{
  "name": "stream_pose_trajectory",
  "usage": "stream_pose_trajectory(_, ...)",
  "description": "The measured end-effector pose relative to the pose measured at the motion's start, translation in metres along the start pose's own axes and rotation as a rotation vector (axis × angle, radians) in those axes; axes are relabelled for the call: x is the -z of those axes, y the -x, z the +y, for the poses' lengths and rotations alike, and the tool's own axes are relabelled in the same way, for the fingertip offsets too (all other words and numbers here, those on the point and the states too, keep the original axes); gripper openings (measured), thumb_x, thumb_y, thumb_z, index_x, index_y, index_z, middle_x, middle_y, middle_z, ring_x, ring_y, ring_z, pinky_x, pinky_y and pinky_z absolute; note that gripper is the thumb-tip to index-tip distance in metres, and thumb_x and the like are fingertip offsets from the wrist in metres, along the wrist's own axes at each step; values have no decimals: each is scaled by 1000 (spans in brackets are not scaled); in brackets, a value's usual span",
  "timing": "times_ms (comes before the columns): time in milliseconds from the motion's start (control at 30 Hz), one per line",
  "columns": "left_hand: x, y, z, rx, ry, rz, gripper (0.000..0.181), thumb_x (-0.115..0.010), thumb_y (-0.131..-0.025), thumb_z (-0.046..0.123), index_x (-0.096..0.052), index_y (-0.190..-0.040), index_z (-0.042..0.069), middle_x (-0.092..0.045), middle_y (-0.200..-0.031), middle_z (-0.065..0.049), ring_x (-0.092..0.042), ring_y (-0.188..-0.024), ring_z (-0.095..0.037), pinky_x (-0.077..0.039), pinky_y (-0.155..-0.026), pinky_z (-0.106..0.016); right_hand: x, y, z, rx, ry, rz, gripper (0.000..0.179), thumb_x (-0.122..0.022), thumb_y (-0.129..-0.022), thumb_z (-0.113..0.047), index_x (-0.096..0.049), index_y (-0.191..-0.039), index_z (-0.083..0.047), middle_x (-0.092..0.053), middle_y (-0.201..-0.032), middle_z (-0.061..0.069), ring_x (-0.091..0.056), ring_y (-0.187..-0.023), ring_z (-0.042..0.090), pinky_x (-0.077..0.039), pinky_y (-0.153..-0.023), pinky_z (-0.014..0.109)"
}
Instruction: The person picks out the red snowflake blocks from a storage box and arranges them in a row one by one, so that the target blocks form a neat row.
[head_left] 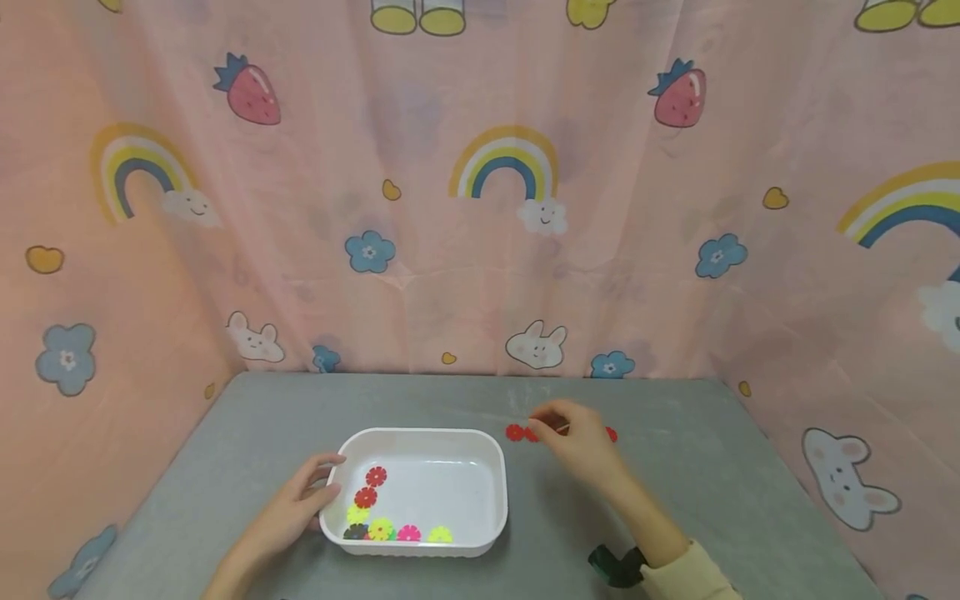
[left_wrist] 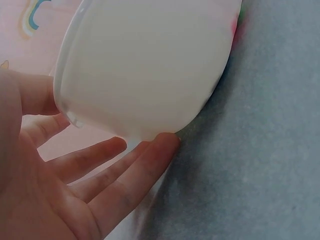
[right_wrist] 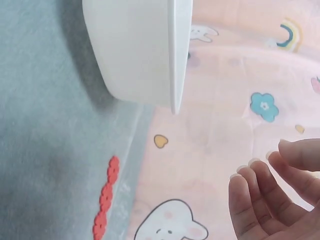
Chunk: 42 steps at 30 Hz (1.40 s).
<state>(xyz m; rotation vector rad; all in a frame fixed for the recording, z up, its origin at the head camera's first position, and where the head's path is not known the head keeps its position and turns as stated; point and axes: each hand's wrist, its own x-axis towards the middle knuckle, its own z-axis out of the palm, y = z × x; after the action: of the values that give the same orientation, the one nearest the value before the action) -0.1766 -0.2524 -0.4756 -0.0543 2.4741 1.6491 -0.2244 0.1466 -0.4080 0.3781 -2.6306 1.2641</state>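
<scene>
Prob. light, stiff, thin plastic: the red discs (head_left: 514, 432) lie in a row on the table (head_left: 720, 475), right of the white tray (head_left: 450, 500); pinch 1 by its edge. R grip (head_left: 579, 442) nr them, fingers loosely curved, nothing visibly held; L grip (head_left: 294, 498) holds tray's left rim.

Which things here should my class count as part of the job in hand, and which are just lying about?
Likely job things:
white tray, held by the left hand
coloured discs inside it
red discs on the grey table, near the right hand

Apart:
patterned curtain, only backdrop
dark object by the right sleeve, purpose unclear
</scene>
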Motion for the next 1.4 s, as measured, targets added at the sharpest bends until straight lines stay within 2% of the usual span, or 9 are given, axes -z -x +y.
stream_pose_trajectory(167, 2, -2, 0, 1, -9, -8, 44, -62, -101, 20, -46, -141, 10, -46, -143, -29, -63, -114, -38, -61, -75, -44, -8, 1, -5, -20, -44, -19, 12, -75, -93, -15, -74, -104, -11, -71, -93, -4, -63, -84, 16, -56, -72, 26)
stream_pose_trajectory(400, 3, -5, -1, 10, -39, -23, 44, -64, -101, 23, -46, -139, 10, -45, -143, -31, -63, -113, -36, -60, -73, -42, -16, 3, -9, -36, -84, -43, 10, -76, -93, -15, -75, -103, -13, -70, -91, -6, -63, -84, 16, -56, -70, 27)
stream_pose_trajectory(700, 5, -2, -1, 1, -15, -29, 44, -63, -101, 23, -45, -140, 10, -45, -144, -31, -62, -116, -37, -60, -75, -43, -29, 5, -22, 17, -89, -53, 10, -74, -93, -8, -74, -102, -9, -69, -94, -3, -61, -83, 15, -56, -73, 26)
stream_pose_trajectory(833, 5, -4, -2, -1, -22, -32, 44, -62, -102, 23, -46, -140, 11, -45, -144, -30, -62, -115, -36, -60, -75, -43, -38, 5, -27, 39, -102, -86, 11, -73, -94, -11, -74, -104, -8, -68, -95, -2, -60, -85, 16, -55, -74, 26)
stream_pose_trajectory(1200, 5, -5, -1, -6, -40, -32, 44, -63, -101, 24, -47, -140, 12, -45, -144, -30, -62, -115, -36, -59, -74, -42, -70, 1, -46, 169, -162, -169, 13, -70, -96, -13, -73, -105, -3, -69, -94, -1, -63, -84, 14, -56, -73, 26)
stream_pose_trajectory(1400, 5, -3, 0, -1, -32, -23, 43, -64, -101, 22, -47, -139, 12, -47, -144, -29, -63, -113, -35, -60, -74, -42, -90, 1, -58, 159, -162, -185, 10, -71, -96, -14, -73, -103, -7, -68, -92, -4, -62, -83, 12, -54, -73, 25)
